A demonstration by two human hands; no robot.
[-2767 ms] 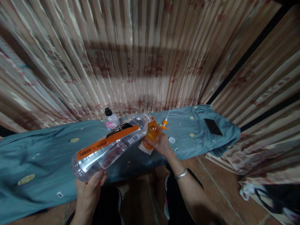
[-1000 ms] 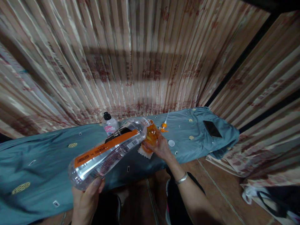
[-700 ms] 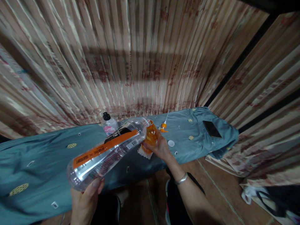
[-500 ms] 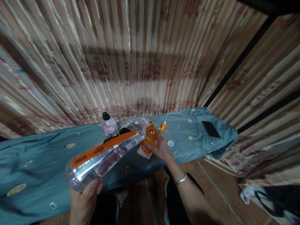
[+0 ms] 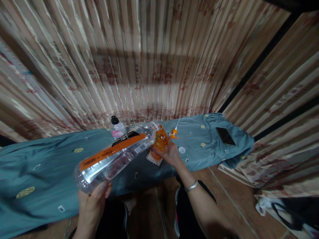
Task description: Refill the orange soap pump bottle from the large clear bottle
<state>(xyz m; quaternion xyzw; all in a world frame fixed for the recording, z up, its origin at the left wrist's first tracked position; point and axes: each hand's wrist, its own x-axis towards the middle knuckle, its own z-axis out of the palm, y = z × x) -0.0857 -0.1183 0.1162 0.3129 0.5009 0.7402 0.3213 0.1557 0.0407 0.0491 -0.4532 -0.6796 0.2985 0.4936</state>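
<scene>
My left hand [image 5: 93,197] grips the lower end of a large clear plastic bottle [image 5: 124,154] with an orange and black label. The bottle is tilted, its neck up and to the right, at the mouth of a smaller orange see-through bottle [image 5: 160,141]. Around that orange bottle my right hand [image 5: 170,152] is closed. Under it a pale scalloped cloth or paper [image 5: 153,159] shows in part. An orange pump top [image 5: 174,131] with a white tube lies just beyond my right hand, and a white round cap [image 5: 181,150] is nearby. I cannot make out any liquid flowing.
Behind the large bottle stands a clear bottle with a black cap [image 5: 117,127]. A dark phone [image 5: 225,136] lies at the right on the teal cloth [image 5: 57,152]. A pleated curtain [image 5: 149,66] hangs close behind; bags [image 5: 286,212] sit at lower right.
The large bottle's base has risen slightly in view, with its neck still at the orange bottle's mouth. Both hands keep their hold, and the whole view has shifted a little.
</scene>
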